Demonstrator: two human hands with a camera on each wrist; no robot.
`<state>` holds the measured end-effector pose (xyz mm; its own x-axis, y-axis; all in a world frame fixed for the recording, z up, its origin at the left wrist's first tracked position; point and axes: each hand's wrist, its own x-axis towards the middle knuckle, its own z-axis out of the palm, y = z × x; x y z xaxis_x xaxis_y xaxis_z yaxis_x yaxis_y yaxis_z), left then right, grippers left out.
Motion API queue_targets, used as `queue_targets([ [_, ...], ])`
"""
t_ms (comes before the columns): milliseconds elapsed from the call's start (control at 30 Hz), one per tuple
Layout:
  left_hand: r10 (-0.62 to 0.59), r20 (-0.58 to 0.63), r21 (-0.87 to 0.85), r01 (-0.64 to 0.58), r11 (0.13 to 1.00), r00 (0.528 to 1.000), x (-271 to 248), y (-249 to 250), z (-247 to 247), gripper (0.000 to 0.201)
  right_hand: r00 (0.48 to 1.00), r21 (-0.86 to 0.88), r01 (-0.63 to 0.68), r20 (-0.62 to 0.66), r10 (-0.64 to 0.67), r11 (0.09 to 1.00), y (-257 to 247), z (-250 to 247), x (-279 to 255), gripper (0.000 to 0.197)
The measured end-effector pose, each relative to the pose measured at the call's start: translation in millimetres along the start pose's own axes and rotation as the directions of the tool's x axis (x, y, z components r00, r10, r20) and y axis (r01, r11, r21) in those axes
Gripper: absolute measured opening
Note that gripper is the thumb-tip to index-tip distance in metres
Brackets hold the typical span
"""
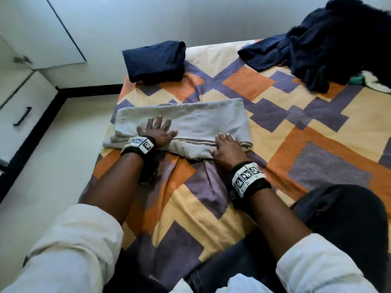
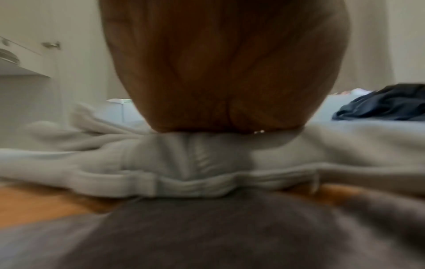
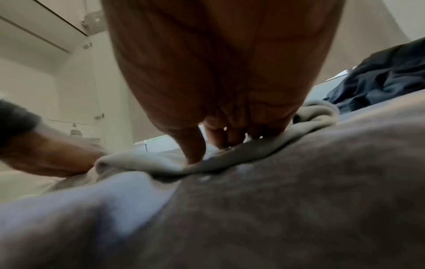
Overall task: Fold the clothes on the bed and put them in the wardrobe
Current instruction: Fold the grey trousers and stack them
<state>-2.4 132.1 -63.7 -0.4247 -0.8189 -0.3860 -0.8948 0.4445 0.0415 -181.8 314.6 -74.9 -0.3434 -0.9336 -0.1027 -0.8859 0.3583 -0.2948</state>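
Observation:
A light grey garment (image 1: 201, 121) lies folded into a wide band across the patterned bed sheet (image 1: 296, 115). My left hand (image 1: 157, 132) presses flat on its left half, fingers spread. At the near right edge my right hand (image 1: 227, 145) rests on the cloth, with the fingertips at the fold seam. In the left wrist view the heel of my left hand (image 2: 225, 72) bears down on the grey garment (image 2: 345, 145). In the right wrist view the thumb and fingertips of my right hand (image 3: 220, 142) touch the grey garment (image 3: 142, 162). Neither hand visibly pinches the cloth.
A folded navy garment (image 1: 154, 60) sits at the bed's far left corner. A heap of unfolded dark clothes (image 1: 330, 45) fills the far right. White wardrobe doors (image 1: 42, 28) and a drawer with a black handle (image 1: 22, 116) stand left of the bed, across a strip of floor (image 1: 63, 144).

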Motion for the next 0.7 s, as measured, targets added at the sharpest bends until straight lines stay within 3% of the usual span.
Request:
queue_targets([
  [133, -0.152, 0.003, -0.051, 0.152, 0.987, 0.988, -9.6, -55.2, 1.6, 0.075, 0.992, 0.012, -0.125, 0.037, 0.124, 0.992, 7.5, -3.6, -1.0, 0.056],
  [233, -0.249, -0.066, -0.037, 0.247, 0.968, 0.966, -16.8, -61.3, -3.6, 0.074, 0.99, 0.11, -0.133, -0.026, 0.137, 0.985, 5.2, -11.2, -3.3, 0.046],
  [300, -0.175, -0.183, 0.006, 0.179, 0.984, 0.967, -22.9, -45.7, -7.1, 0.069, 0.955, 0.305, -0.207, -0.146, 0.26, 0.93, 5.9, -17.7, -4.1, 0.038],
  [367, -0.001, -0.231, 0.023, 0.007, 1.0, 0.973, -27.6, -18.0, -10.3, 0.067, 0.871, 0.38, -0.277, -0.289, 0.398, 0.882, 14.3, -25.4, -0.8, 0.044],
  [400, 0.082, -0.23, 0.011, -0.082, 0.997, 0.97, -27.6, -2.4, -11.5, 0.067, 0.836, 0.409, -0.325, -0.298, 0.461, 0.853, 21.3, -28.3, 2.5, 0.052],
  [433, 0.138, -0.217, -0.014, -0.145, 0.989, 0.966, -27.4, 13.5, -13.2, 0.069, 0.804, 0.448, -0.383, -0.268, 0.53, 0.808, 29.8, -31.8, 6.7, 0.063],
  [467, 0.166, -0.193, -0.029, -0.175, 0.984, 0.967, -25.9, 25.9, -11.2, 0.07, 0.793, 0.519, -0.439, -0.16, 0.588, 0.733, 45.4, -29.1, 18.1, 0.072],
  [533, 0.189, -0.107, -0.044, -0.195, 0.98, 0.976, -25.2, 42.8, -2.2, 0.07, 0.806, 0.674, -0.476, 0.077, 0.587, 0.565, 60.3, -35.7, 24.8, 0.074],
  [633, 0.193, -0.007, 0.019, -0.193, 0.981, 0.981, -22.3, 48.1, 18.1, 0.063, 0.845, 0.842, -0.459, 0.314, 0.432, 0.285, 66.9, -54.5, 22.6, 0.034],
  [700, 0.177, -0.066, -0.001, -0.178, 0.984, 0.982, -21.1, 42.5, 14.9, 0.055, 0.836, 0.872, -0.481, 0.424, 0.349, 0.093, 68.0, -56.6, 25.9, 0.023],
])
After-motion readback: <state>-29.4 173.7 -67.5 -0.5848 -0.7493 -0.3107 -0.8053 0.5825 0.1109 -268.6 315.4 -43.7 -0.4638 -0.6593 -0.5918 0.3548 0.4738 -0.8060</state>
